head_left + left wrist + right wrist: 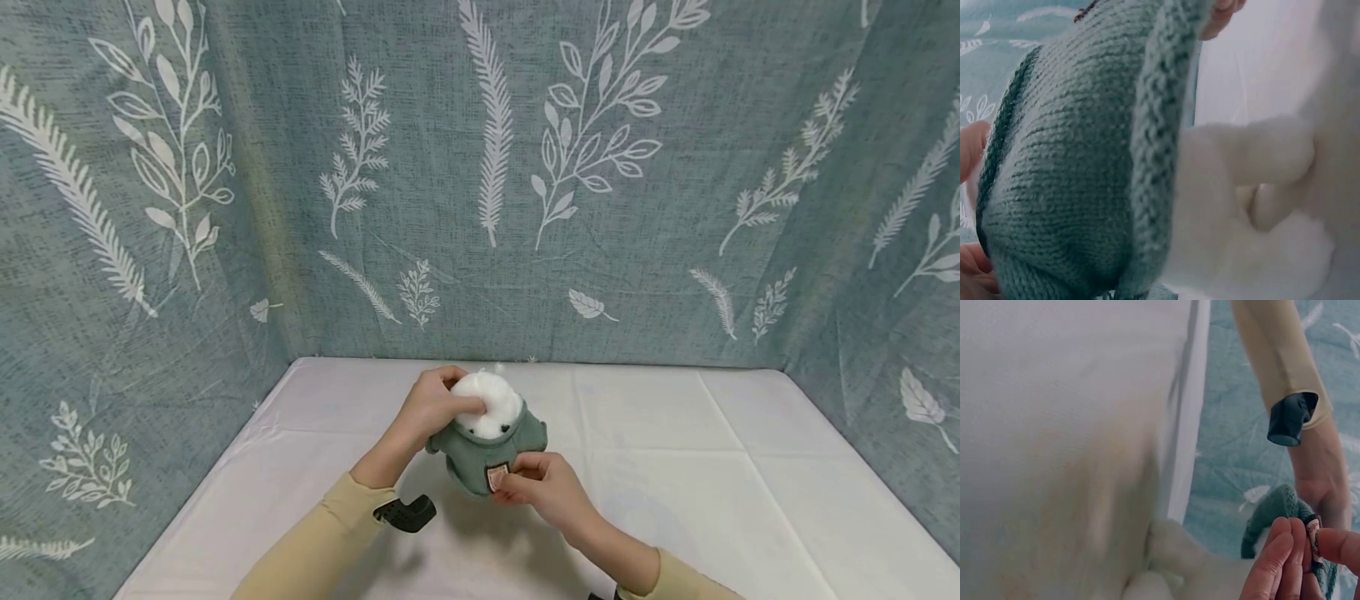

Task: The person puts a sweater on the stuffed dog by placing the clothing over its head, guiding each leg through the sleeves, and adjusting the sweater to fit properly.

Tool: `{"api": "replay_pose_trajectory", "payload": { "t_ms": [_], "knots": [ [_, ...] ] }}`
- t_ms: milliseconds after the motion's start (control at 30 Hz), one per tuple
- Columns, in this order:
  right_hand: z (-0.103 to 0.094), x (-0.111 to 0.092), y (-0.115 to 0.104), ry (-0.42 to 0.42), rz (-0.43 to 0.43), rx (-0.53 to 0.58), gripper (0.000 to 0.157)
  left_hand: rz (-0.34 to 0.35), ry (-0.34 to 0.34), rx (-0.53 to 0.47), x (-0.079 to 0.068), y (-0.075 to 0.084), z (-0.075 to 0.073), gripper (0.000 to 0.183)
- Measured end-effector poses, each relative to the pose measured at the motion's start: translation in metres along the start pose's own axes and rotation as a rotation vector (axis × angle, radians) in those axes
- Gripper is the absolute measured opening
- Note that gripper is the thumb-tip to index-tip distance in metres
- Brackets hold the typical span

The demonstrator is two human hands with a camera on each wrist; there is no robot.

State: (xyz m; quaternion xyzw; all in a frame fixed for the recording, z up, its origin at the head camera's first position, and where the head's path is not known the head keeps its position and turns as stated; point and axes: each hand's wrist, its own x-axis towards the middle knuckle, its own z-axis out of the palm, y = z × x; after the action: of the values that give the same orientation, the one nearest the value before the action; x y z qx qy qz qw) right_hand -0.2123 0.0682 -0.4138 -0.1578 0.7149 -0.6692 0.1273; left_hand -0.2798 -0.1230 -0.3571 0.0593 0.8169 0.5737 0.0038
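A white plush toy (495, 398) with small dark eyes wears a green knitted sweater (476, 457), its neckline sitting just below the eyes. My left hand (433, 408) grips the toy's head, thumb across the front and fingers behind. At the sweater's lower front, my right hand (543, 490) pinches the cloth by a pinkish label (496, 477) with a dark border. The left wrist view has the sweater's rolled hem up close, with white plush limbs (1210, 219) coming out below it. Right fingers (1272, 556) and thumb squeeze the label's edge in the right wrist view.
Under the hands is a table with a white cloth (675, 492), lightly creased. Blue-green curtains (420, 208) with white leaf prints hang behind it and at both sides. A black wrist camera (408, 512) sticks out below the left sleeve.
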Motion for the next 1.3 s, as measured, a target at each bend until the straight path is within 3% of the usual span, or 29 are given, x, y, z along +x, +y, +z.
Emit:
{"api": "replay_pose_trajectory", "payload": {
  "t_ms": [167,267,733,1100,1300],
  "knots": [
    [0.001,-0.001,-0.001,-0.004,-0.019,-0.025,0.019,-0.023,0.008,-0.020,-0.002,0.004,-0.001,0.023],
    [0.001,-0.001,-0.001,-0.008,-0.024,-0.039,0.019,-0.024,0.019,-0.031,0.006,-0.007,0.000,0.024],
    [0.001,0.001,0.011,-0.003,-0.005,-0.077,0.019,-0.039,0.022,-0.062,0.007,-0.008,0.000,0.022],
    [-0.002,0.007,0.014,-0.015,0.022,-0.061,0.023,-0.023,-0.020,-0.059,-0.012,0.018,-0.005,0.020],
    [-0.003,0.010,0.015,0.017,0.060,-0.068,0.028,-0.011,-0.039,-0.065,-0.002,0.000,-0.004,0.027]
  ]
}}
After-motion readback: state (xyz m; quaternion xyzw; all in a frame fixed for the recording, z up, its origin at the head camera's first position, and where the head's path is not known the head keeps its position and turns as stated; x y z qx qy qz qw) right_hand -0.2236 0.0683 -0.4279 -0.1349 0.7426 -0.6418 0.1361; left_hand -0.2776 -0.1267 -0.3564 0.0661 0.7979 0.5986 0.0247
